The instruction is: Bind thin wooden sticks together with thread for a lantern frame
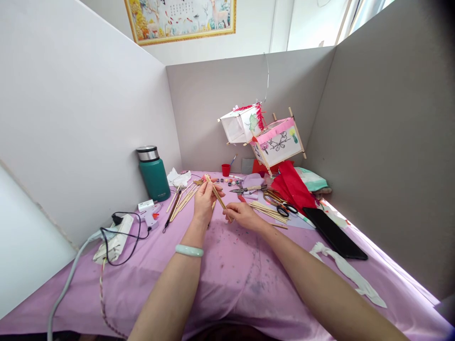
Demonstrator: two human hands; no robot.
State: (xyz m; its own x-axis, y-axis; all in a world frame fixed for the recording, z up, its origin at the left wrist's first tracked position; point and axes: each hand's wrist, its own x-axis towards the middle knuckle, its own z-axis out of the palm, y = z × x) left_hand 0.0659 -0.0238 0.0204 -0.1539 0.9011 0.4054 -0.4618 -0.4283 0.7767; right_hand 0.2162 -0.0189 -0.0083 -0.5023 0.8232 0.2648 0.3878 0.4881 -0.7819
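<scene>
Slim wooden sticks (219,199) are held slantwise above the table between my two hands; how many I cannot tell. My left hand (205,196) is closed round their upper end. The lower end is pinched in my right hand (242,215). Loose sticks (184,204) lie on the cloth left of my left hand, beside a dark brush (172,210). To the right of my right hand is another bundle of sticks (268,210), next to black-handled scissors (283,211) and pliers (249,189).
Two paper lanterns (245,124) on stick frames hang at the back, one from a wire. A green bottle (153,174), a glue gun (149,216) and a power strip (114,241) with cables stand left. Red cloth (289,184) and a black tablet-like slab (334,233) lie right. Grey panels enclose the table.
</scene>
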